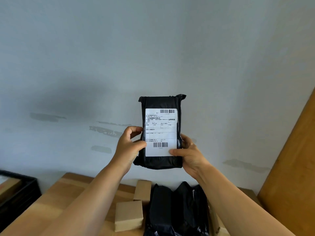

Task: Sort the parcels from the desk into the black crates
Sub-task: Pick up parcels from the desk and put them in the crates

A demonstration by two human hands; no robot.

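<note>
A black plastic parcel (161,103) with a white shipping label facing me is held upright in the air in front of the wall. My left hand (128,147) grips its lower left edge, thumb on the label. On the lower right edge, my right hand (189,155) holds it with the thumb pressed on the label's corner. Below, on the wooden desk (68,201), lie several more black parcels (175,208) and small cardboard boxes (128,215). A black crate (20,189) stands at the far left beside the desk.
A grey-blue wall (153,48) with scuff marks fills the background. A wooden board (293,167) leans at the right edge. Something brown lies inside the crate on the left.
</note>
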